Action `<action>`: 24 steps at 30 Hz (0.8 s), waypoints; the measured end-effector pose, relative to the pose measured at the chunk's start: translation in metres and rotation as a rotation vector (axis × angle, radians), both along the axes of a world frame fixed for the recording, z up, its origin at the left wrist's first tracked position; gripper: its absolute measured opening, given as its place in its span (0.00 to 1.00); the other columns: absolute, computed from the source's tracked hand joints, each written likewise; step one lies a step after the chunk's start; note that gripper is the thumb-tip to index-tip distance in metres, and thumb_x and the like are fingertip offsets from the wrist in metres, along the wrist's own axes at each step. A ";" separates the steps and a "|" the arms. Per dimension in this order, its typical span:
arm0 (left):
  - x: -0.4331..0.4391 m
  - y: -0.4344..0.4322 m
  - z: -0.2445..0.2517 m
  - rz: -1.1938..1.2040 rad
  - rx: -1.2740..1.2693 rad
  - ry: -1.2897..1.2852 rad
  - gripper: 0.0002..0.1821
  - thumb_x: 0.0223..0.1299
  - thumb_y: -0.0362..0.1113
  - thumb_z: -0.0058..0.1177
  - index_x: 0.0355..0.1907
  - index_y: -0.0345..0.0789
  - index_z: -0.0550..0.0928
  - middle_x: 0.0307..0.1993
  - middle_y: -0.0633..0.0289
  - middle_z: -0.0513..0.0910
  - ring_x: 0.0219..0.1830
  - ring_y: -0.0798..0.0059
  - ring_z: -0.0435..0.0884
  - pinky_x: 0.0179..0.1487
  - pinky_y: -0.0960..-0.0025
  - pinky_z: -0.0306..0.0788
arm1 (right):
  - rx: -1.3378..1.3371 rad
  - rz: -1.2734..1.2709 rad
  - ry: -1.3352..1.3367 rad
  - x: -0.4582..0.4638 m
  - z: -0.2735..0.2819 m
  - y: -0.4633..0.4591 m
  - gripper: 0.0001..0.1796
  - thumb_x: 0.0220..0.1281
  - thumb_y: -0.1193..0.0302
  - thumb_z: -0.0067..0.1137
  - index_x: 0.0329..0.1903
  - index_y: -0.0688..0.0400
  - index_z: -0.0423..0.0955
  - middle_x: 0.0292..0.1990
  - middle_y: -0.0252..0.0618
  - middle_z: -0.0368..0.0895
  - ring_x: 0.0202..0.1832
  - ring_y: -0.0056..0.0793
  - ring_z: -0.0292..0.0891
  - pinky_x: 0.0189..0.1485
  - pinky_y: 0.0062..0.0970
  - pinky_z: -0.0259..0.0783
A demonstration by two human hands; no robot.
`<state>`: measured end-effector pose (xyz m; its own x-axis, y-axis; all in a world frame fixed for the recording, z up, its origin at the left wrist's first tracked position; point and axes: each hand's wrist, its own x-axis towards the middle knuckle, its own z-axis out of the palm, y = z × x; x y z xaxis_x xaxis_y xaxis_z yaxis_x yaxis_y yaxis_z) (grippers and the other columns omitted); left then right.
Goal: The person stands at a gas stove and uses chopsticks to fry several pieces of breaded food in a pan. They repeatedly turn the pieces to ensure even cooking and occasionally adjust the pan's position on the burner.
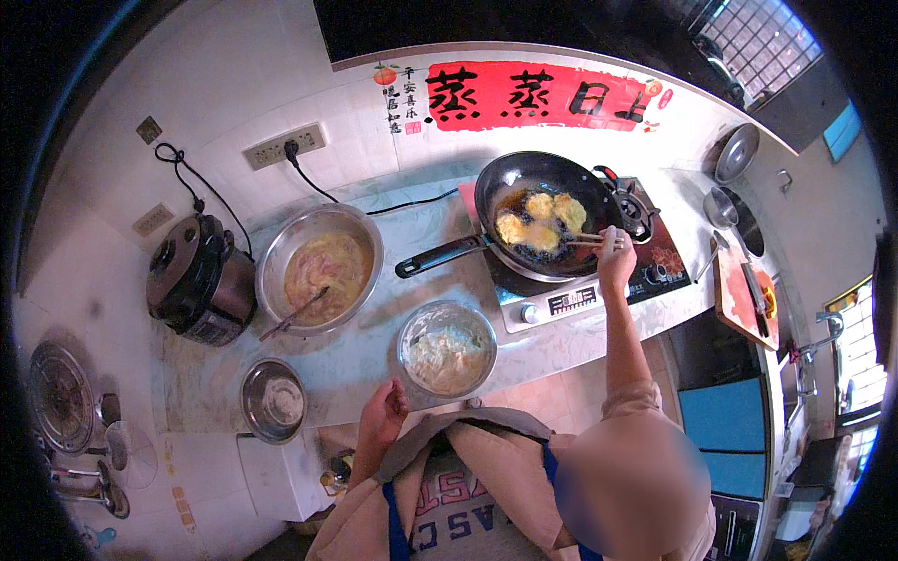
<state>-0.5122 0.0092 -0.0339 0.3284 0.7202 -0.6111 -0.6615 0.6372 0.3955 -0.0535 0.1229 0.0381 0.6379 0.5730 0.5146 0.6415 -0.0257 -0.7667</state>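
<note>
My right hand (616, 261) grips wooden chopsticks (584, 242), their tips inside a black wok (506, 175). Several golden battered pieces (539, 205) lie in bubbling oil there. The wok's long handle (442, 257) points left. Beneath it is a portable induction cooker (518, 300). With fingers curled and nothing visible in them, my left hand (386, 410) hovers by the counter's front edge. Nearest to it is a metal bowl (415, 317) holding a pale, floury mixture (449, 359). Behind and left, a large steel basin (273, 256) contains wet yellowish batter with pinkish bits and a utensil (298, 314).
An electric pressure cooker (203, 280) stands at the left, near a small steel bowl (254, 400) with white powder. A gas burner (635, 209) lies right of the wok. Farther right, a knife (756, 301) rests on a cutting board (733, 280). A power cord (414, 203) crosses the counter's back.
</note>
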 end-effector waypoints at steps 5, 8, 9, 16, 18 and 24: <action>0.003 -0.003 0.001 0.036 0.014 0.004 0.09 0.60 0.37 0.45 0.39 0.37 0.76 0.28 0.68 0.77 0.27 0.77 0.72 0.32 0.76 0.68 | 0.063 -0.077 0.191 0.006 -0.004 0.021 0.13 0.63 0.66 0.45 0.33 0.62 0.73 0.21 0.33 0.73 0.20 0.17 0.70 0.23 0.18 0.66; 0.003 -0.005 -0.001 0.045 0.026 0.002 0.09 0.60 0.37 0.45 0.39 0.37 0.76 0.28 0.68 0.77 0.26 0.78 0.72 0.32 0.76 0.68 | 0.120 -0.064 0.239 0.007 -0.021 0.038 0.13 0.63 0.65 0.45 0.35 0.61 0.73 0.21 0.32 0.73 0.20 0.16 0.69 0.23 0.18 0.65; 0.002 -0.005 -0.001 0.038 0.032 -0.022 0.09 0.60 0.37 0.45 0.39 0.37 0.76 0.28 0.68 0.77 0.26 0.78 0.72 0.32 0.76 0.69 | 0.074 -0.134 0.027 0.008 -0.024 0.044 0.13 0.63 0.65 0.45 0.35 0.61 0.74 0.24 0.35 0.74 0.20 0.19 0.71 0.24 0.20 0.66; -0.003 -0.013 -0.003 0.060 0.017 -0.014 0.09 0.60 0.37 0.45 0.39 0.37 0.76 0.28 0.68 0.78 0.27 0.79 0.74 0.32 0.76 0.70 | -0.115 -0.029 -0.146 0.005 -0.029 0.048 0.15 0.63 0.63 0.43 0.34 0.60 0.74 0.32 0.44 0.72 0.34 0.41 0.72 0.37 0.34 0.67; -0.004 -0.014 -0.004 0.063 0.016 -0.015 0.09 0.60 0.38 0.45 0.39 0.37 0.76 0.28 0.68 0.78 0.27 0.79 0.74 0.32 0.77 0.70 | -0.105 -0.011 -0.160 0.007 -0.027 0.046 0.14 0.63 0.63 0.42 0.33 0.60 0.74 0.31 0.44 0.72 0.33 0.41 0.71 0.36 0.34 0.66; -0.004 -0.015 -0.007 0.065 0.016 -0.030 0.10 0.60 0.38 0.45 0.40 0.37 0.76 0.28 0.68 0.78 0.27 0.78 0.74 0.31 0.77 0.69 | 0.010 -0.066 -0.236 0.023 -0.023 0.036 0.11 0.60 0.69 0.43 0.29 0.59 0.74 0.28 0.43 0.70 0.30 0.39 0.69 0.36 0.34 0.66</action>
